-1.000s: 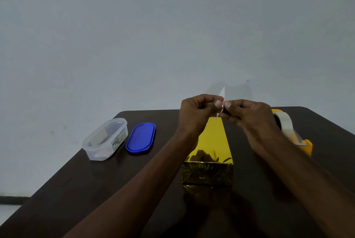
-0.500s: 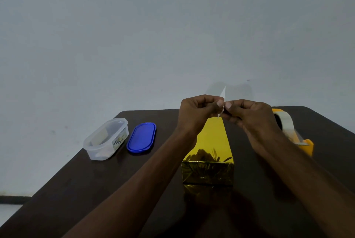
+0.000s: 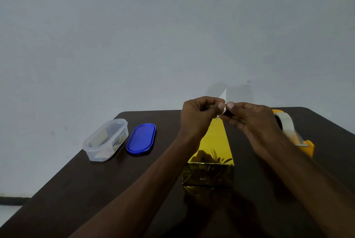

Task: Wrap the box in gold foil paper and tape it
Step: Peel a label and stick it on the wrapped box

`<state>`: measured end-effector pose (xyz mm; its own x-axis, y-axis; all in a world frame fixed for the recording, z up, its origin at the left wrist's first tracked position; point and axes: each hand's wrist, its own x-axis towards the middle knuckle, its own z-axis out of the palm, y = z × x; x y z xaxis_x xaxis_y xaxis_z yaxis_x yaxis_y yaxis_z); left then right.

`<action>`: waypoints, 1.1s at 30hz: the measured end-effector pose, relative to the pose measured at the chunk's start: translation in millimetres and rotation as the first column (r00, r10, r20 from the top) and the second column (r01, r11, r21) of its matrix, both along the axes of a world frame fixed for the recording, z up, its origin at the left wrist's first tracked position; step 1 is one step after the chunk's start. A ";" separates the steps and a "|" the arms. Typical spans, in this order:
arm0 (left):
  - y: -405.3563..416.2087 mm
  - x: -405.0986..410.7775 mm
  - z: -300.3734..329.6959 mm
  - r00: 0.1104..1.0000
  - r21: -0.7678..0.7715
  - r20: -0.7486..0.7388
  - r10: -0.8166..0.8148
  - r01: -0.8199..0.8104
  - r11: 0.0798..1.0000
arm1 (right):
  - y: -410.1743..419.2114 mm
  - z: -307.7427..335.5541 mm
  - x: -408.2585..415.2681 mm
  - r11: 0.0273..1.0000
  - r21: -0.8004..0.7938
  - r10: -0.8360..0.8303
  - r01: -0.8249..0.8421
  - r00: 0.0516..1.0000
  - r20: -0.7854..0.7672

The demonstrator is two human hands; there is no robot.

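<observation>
1. Gold-foil-wrapped rectangular box [image 3: 213, 153] is lying lengthwise on the dark brown table [image 3: 96, 189], roughly at its middle, its near end facing the camera with creased, folded foil and its far end running under the hands.

2. Short strip of clear tape [image 3: 222, 101] is standing upright in the air above the box's far end, pinched between both hands and not yet touching the foil.

3. Left hand [image 3: 199, 115] is curling its fingers, thumb and forefinger pinching the left side of the strip.

4. Right hand [image 3: 251, 122] is doing the same from the other side, fingertips clamped on the tape, so that the two thumbs are almost meeting.

5. Yellow tape dispenser with its whitish roll [image 3: 288, 128] is sitting just right of the box, partly behind the right wrist.

6. Blue oval plastic lid [image 3: 141, 139] and the clear oval plastic container [image 3: 105, 139] are lying side by side well to the left, near the table's left edge.

7. Judging from this, the wrapping is looking largely done and the strip is being readied for the far end or a seam.

8. Risks: with the thumbs so close, the tape may be folding back and sticking to itself or to the fingers; lowered crooked, it could be wrinkling the foil or missing the flap; peeling it off again would likely be tearing the thin foil. With neither hand steadying it, the box may be sliding under pressure.
</observation>
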<state>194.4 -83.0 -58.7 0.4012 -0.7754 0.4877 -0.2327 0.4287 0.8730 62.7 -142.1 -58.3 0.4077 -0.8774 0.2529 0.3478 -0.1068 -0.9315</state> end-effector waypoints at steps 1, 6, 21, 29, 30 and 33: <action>0.1 0.3 0.6 1.000 -0.001 0.004 0.005 -0.005 1.000 | 0.7 1.7 -1.1 1.000 0.008 0.013 -0.013 1.000 0.007; -0.6 2.3 0.8 0.999 0.013 0.019 0.028 -0.028 1.000 | 3.4 4.2 -5.0 0.997 0.007 0.076 -0.076 0.997 0.024; 3.8 6.2 4.1 0.989 0.079 0.148 0.020 -0.032 0.996 | -1.4 1.5 -5.0 0.996 -0.082 0.027 -0.033 0.997 -0.069; 9.1 21.5 11.5 0.987 0.090 0.144 0.064 -0.078 0.993 | -3.6 1.5 -3.8 0.995 -0.059 -0.083 0.074 0.982 -0.167; 11.0 26.7 13.5 0.989 0.092 0.129 0.070 -0.083 0.992 | -3.7 2.2 -4.6 0.992 -0.070 -0.117 0.107 0.979 -0.167; 19.9 40.9 19.4 0.990 0.091 0.107 0.095 -0.105 0.990 | -5.4 4.4 -7.2 0.973 -0.121 -0.217 0.197 0.960 -0.178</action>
<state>235.2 -63.1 -39.2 0.4307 -0.7793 0.4552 -0.3601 0.3141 0.8784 55.6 -147.5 -54.0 0.2687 -0.9215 0.2804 0.1269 -0.2547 -0.9586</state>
